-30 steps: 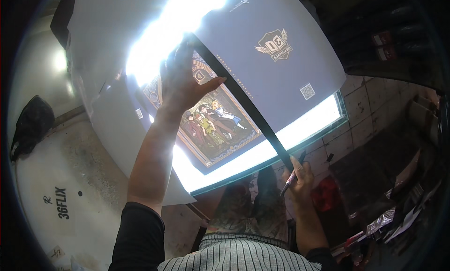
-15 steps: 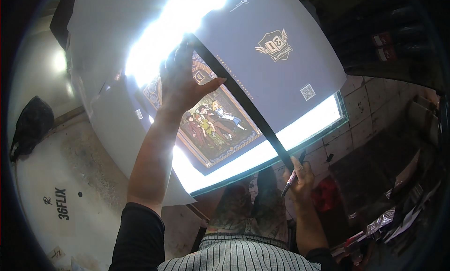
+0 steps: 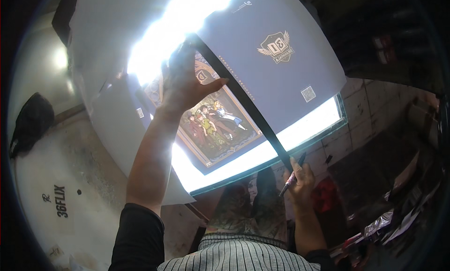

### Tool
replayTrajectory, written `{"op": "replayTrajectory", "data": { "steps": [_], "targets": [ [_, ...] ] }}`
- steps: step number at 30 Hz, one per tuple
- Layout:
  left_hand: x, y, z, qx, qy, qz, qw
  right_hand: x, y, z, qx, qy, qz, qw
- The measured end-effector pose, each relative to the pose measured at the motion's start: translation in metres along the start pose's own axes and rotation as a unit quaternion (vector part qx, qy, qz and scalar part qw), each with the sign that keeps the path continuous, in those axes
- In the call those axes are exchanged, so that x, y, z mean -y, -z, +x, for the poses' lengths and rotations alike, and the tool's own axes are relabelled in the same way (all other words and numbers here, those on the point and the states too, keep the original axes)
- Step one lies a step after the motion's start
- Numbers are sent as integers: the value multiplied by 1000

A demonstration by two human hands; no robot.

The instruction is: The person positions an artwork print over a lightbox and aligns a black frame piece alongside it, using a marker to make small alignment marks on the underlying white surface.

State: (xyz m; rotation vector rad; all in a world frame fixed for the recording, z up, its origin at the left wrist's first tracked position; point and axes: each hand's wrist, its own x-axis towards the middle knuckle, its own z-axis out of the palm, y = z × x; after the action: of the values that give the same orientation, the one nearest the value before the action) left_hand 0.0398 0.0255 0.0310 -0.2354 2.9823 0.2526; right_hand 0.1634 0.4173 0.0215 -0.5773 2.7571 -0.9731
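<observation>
Black strip (image 3: 255,114) is running from our left grip (image 3: 180,88), which we are resting, thumb spread, on the print (image 3: 279,85), to our right grip (image 3: 301,179), where we are clasping a pen (image 3: 289,180).

Torso garment: shirt (image 3: 229,257) at 6 o'clock, light grey, with narrow dark stripes running lengthwise and spreading toward the lower edge. Left sleeve (image 3: 138,238), at 7 o'clock: plain black, no marking visible, ending near the elbow in a straight hem. Right sleeve (image 3: 320,258), at 5 o'clock: likewise black, partly cut off by the lower edge. Both forearms are uncovered below the sleeves. Left hand (image 3: 183,88), toward 11 o'clock, and right hand (image 3: 301,177), toward 4 o'clock: ungloved.
</observation>
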Motion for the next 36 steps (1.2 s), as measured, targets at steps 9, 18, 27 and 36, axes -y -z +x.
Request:
{"op": "replayTrajectory", "data": {
  "steps": [9, 18, 27, 36],
  "targets": [
    [-22, 21, 4, 129, 111, -49, 984, -20, 10, 2, -123, 4, 16, 992],
    [-15, 19, 1, 143, 118, -96, 978, 80, -67, 282, -48, 132, 199, 970],
    [-15, 27, -1, 109, 109, -104, 982, 111, -116, 362, -93, 346, 53, 932],
    [-17, 21, 2, 126, 106, -65, 984, 68, -43, 235, 56, 75, 177, 980]
  ]
}}
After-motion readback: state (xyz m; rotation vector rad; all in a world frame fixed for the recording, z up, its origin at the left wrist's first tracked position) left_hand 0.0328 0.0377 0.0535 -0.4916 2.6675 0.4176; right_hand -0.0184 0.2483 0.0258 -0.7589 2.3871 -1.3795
